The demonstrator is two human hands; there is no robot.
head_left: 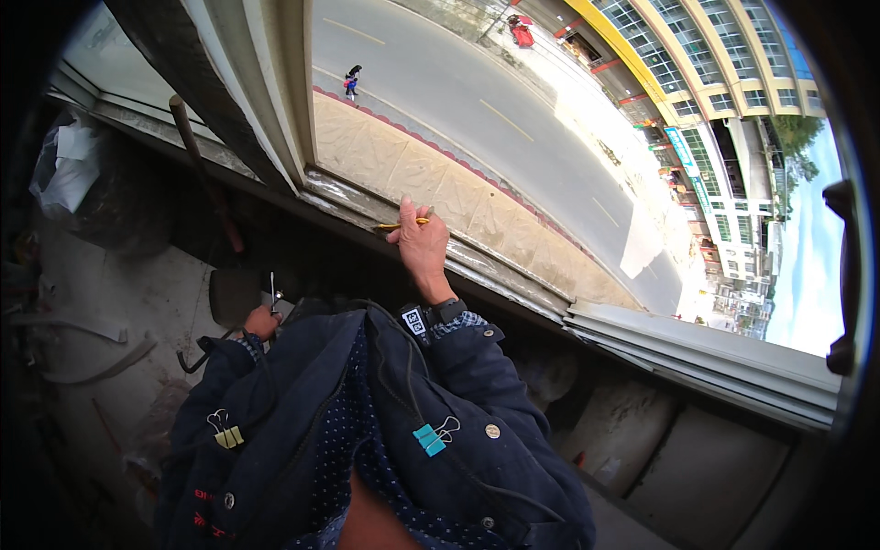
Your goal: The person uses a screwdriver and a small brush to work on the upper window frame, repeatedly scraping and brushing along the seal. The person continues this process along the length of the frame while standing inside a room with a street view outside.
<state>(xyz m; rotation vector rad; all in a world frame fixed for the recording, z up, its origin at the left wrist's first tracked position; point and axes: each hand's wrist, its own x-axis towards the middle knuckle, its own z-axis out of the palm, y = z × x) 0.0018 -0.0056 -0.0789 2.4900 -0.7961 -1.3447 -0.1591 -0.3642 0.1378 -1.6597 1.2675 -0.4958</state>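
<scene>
My right hand [423, 249] reaches over the window sill track [477, 249], fingers closed around a slim yellow-and-dark tool [389, 225]. Its tip points left along the track; its exact kind is unclear. A dark band with a white patterned tag [414, 321] circles that wrist. Lower and to the left, my left hand [263, 322] is closed on a shiny metal tool [274, 286] that sticks up from the fist, its kind too small to tell. The sliding window frame [275, 92] stands just left of my right hand.
A wooden-handled tool [197, 151] leans under the window at left. White plastic bags [71, 165] lie beyond it. A curved grey strip [101, 368] rests on the pale floor. Past the sill are a ledge [458, 192] and a street [458, 92] far below.
</scene>
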